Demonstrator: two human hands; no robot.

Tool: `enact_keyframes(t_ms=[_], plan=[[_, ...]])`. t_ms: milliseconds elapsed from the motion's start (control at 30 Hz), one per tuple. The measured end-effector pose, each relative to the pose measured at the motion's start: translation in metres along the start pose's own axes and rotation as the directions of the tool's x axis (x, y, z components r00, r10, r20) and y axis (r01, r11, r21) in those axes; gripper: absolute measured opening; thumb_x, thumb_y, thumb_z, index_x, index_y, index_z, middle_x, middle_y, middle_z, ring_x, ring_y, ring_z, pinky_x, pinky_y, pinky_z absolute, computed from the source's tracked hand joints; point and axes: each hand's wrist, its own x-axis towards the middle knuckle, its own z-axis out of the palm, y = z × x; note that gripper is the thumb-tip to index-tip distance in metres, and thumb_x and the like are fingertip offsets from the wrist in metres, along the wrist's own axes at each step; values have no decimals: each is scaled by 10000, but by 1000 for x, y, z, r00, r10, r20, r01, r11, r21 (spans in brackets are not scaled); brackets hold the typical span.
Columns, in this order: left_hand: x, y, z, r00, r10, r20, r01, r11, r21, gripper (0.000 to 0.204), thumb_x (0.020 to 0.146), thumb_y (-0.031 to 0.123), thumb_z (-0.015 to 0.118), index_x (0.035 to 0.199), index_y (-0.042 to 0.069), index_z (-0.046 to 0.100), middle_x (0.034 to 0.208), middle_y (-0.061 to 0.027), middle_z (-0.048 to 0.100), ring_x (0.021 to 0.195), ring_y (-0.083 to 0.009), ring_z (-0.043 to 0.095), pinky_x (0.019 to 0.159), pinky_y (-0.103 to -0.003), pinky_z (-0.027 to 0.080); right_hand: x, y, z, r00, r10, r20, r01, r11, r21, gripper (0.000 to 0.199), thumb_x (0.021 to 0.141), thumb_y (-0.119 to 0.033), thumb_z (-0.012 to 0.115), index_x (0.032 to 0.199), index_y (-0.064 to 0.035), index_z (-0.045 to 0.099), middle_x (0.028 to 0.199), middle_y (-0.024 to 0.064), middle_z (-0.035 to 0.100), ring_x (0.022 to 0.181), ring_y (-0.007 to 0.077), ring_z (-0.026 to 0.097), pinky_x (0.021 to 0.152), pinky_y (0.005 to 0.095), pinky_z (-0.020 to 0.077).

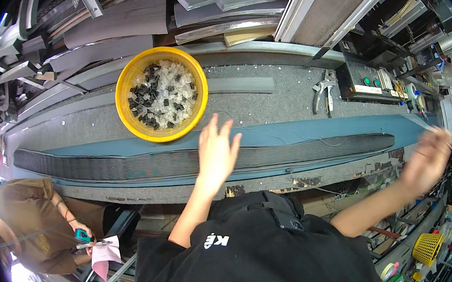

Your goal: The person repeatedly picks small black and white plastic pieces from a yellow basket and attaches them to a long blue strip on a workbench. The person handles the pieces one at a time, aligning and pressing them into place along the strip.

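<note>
A long, narrow bundle of black, finely pleated mesh-like material [167,165] lies across the bench on a blue surface [292,130]. My left hand [217,148] is over the middle of the bundle, its fingers spread and nothing in them; whether it touches the bundle I cannot tell. Off to the right, past the bundle's end, is my right hand [431,155], blurred by motion with its fingers drawn together. A thin pale streak [418,121] runs up to those fingers, too smeared to name. Fine thread [326,143] curls loosely over the blue surface and the bundle.
Behind the bundle stands a yellow basket [205,96] of black and clear small plastic pieces [168,94]. Pliers [323,95] lie near a black control box [364,82] with green buttons. At left, a person [40,223] holds a teal tool [83,235] and paper [107,256].
</note>
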Motion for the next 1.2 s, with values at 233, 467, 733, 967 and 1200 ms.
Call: enact_keyframes(t_ms=[233,467,733,967,1200], plan=[[-3,53,-18,836,229,499,297,576,-762,334,1026,301,458,1175,81,661,683,-61,616,682,-145,613,685,-317,490,-127,129,159,489,798,352,-721,597,-352,191,1006,-139,524,994,30,612,843,106,679,657,128,621,597,256,513],[18,-44,-44,953,-284,-106,228,903,-365,399,1038,328,406,1084,38,677,712,-106,643,629,-176,591,603,-336,463,-93,168,60,957,289,4,-109,377,-920,564,889,-368,683,1263,29,537,1198,200,587,1085,314,561,951,425,444],[28,-99,-58,785,-178,-593,318,938,140,385,960,215,558,1300,35,537,1216,-191,549,1154,-367,521,974,-455,407,-99,198,-29,937,220,-272,-234,-186,-954,388,808,-297,765,1057,-14,674,1276,208,505,1174,368,447,996,478,388],[27,-2,-18,934,55,-354,-139,966,-216,335,893,165,627,1205,55,581,1211,-153,547,1198,-337,480,1062,-448,339,-89,172,11,876,452,-169,-419,541,-729,155,820,-130,763,872,12,726,935,126,674,916,218,603,853,337,471],[32,107,13,898,434,69,-264,659,-704,352,886,207,666,1206,68,616,1222,-135,580,1191,-283,536,1029,-401,409,-79,110,76,872,475,118,-406,836,-369,105,834,-46,741,913,21,726,915,109,710,816,142,643,784,268,490]])
